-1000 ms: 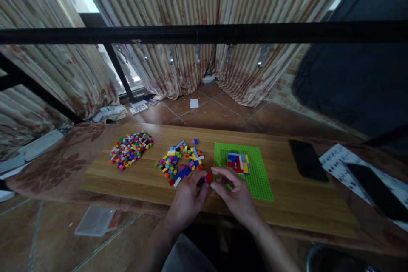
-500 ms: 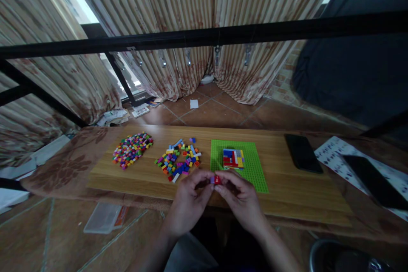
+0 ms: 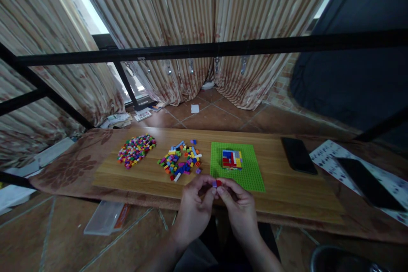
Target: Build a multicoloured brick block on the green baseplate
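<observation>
In front of the board's near edge my left hand [image 3: 196,208] and my right hand [image 3: 239,210] meet, fingertips pinched. The left fingers close on a small purple brick [image 3: 214,184]. Against it is a red brick [image 3: 218,183], pinched by my right fingers; whether the two bricks are joined I cannot tell. Just beyond the hands lies a green baseplate [image 3: 253,174], bearing a low, roughly square build [image 3: 232,160] of red, blue, yellow and white bricks. Left of the baseplate is a loose pile of mixed bricks [image 3: 181,161].
A heap of tiny coloured pieces [image 3: 137,150] lies farther left on the wooden board [image 3: 280,195]. At right are a black phone [image 3: 298,155], a printed sheet [image 3: 328,155] and another dark flat device [image 3: 369,183]. A clear plastic box [image 3: 103,217] sits on the floor.
The view has shifted slightly. Both hands stay together with the purple and red bricks, which have turned a little, so less of the red one shows.
</observation>
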Demonstrator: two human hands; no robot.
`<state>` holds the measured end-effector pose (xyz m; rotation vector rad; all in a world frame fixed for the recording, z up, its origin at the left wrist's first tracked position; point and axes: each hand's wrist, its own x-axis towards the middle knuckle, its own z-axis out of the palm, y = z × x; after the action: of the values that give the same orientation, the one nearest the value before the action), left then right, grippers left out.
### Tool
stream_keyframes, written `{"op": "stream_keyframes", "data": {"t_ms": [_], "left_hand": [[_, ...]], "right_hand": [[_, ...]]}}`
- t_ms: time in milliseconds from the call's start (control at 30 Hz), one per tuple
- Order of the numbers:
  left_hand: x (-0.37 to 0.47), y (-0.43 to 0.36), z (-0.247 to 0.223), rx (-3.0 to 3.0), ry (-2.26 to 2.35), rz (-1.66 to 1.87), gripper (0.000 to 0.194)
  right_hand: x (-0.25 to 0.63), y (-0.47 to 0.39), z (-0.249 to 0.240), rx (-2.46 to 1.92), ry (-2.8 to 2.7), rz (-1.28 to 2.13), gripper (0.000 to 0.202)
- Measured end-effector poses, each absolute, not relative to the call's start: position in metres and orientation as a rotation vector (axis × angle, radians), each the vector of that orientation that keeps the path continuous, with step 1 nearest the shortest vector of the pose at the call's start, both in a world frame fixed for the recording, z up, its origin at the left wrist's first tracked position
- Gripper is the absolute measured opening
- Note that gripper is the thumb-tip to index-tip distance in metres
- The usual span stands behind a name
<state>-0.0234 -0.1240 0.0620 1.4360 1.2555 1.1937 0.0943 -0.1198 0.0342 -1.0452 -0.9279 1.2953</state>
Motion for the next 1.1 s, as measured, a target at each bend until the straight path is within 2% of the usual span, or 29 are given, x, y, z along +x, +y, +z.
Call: {"op": "stream_keyframes", "data": {"t_ms": [167,333,600,800,1100], "left_hand": [[-0.017,-0.124,0.054,1.263,1.212,1.272,0.011],[-0.018,-0.119,0.042,1.070,1.189,1.324,0.021],[-0.030,-0.099,0.023,0.901,1.216,1.332,0.033],[-0.028,-0.083,0.016,0.917,1.180,1.267,0.029],[-0.013,-0.043,-0.003,1.252,1.227,1.280,0.013]], "right_hand": [[0.090,-0.123,0.027,-1.057,-0.770,1.280,0.021],[0.099,-0.110,0.019,-1.056,-0.673,1.241,0.027],[0.137,-0.080,0.008,-1.292,-1.080,0.861,0.028],[0.145,-0.071,0.005,-1.342,-1.419,0.679,0.026],[0.163,-0.068,-0.008,-1.362,-1.374,0.652,0.024]]}}
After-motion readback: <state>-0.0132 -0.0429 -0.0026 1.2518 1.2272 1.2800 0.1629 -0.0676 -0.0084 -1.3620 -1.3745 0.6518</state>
